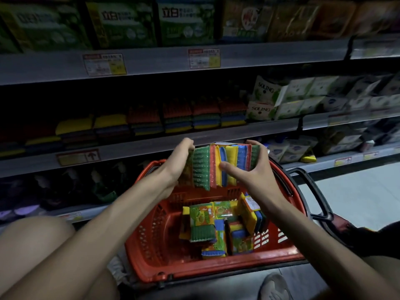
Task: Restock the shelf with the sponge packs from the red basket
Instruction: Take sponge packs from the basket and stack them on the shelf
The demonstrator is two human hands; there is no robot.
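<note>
Sponge packs (223, 165): a row of several, stood on edge, held in the air above the far rim of the red basket (194, 271). Left hand (179, 161) clamps the row's left end, fingers curled over the top edge. Right hand (249, 169) clamps the other end, thumb across the front faces, fingers wrapped over the end. The row is squeezed between the two hands, with nothing under it.

Remaining packs (218, 226) lie jumbled on the basket floor, below the held row. The target shelf (151, 146) runs beyond the basket's far rim and above it. Stocked sponge stacks (184, 115) sit there. The light is dim, so gaps are hard to judge.

Step in hand, as I read it: carry the row from basket to shelf. The task is partway at best, with a fair number of packs left in the basket.

To do it well:
- Keep inward pressure even from both ends. The middle packs likely hang on friction alone, and the slick wrap could let them slip out.
- Hold the row level and clear the shelf lip before lowering.
- Set the packs down fully, then ease off one hand at a time.
- Match how the stacks there lie.
</note>
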